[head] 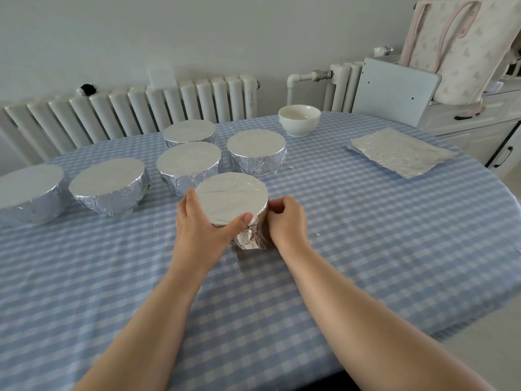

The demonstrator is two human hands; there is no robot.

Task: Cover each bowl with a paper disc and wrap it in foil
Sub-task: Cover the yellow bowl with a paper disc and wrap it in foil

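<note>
A foil-wrapped bowl [232, 200] stands in the middle of the table, its top flat and shiny. My left hand [201, 221] grips its left side, thumb laid along the near rim. My right hand [286, 218] presses curled fingers against the crumpled foil on its right side. Behind and to the left stand several other foil-wrapped bowls [108, 183], [189, 162], [256, 150]. One bare white bowl [299, 119] sits uncovered at the far edge. A stack of foil sheets [400, 152] lies flat at the right.
The round table carries a blue checked cloth [366, 235]. A small foil scrap [317, 234] lies right of my hands. White radiators [141, 108] run along the wall behind. A cabinet with a padded seat [465, 52] stands at the back right.
</note>
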